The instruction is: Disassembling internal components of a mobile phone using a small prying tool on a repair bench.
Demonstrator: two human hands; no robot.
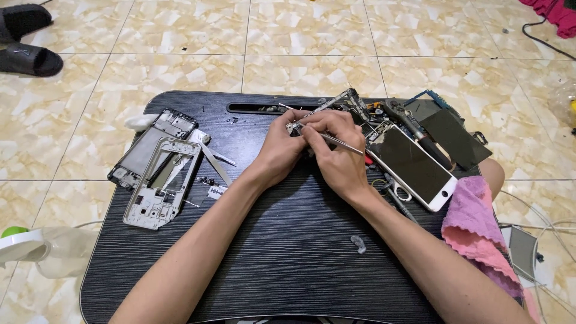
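While two stripped phone frames (157, 165) lie parked at the left of the black lap desk (288, 252), out of the working area, the left hand (279, 150) pinches a small metal part (294, 127) at the far middle, steadying it. The right hand (336, 153), pressed against it, grips tweezers (342, 144) tip-down on that part; a white-framed phone (414, 165) and pink cloth (480, 222) wait at right.

A black wood-grain lap desk (288, 258) sits on beige marbled floor tiles (300, 36). On it lie 2 stripped phone frames (159, 168), a white-framed phone screen (414, 165) and a pink cloth (480, 222). 2 black sandals (27, 42) lie far left.
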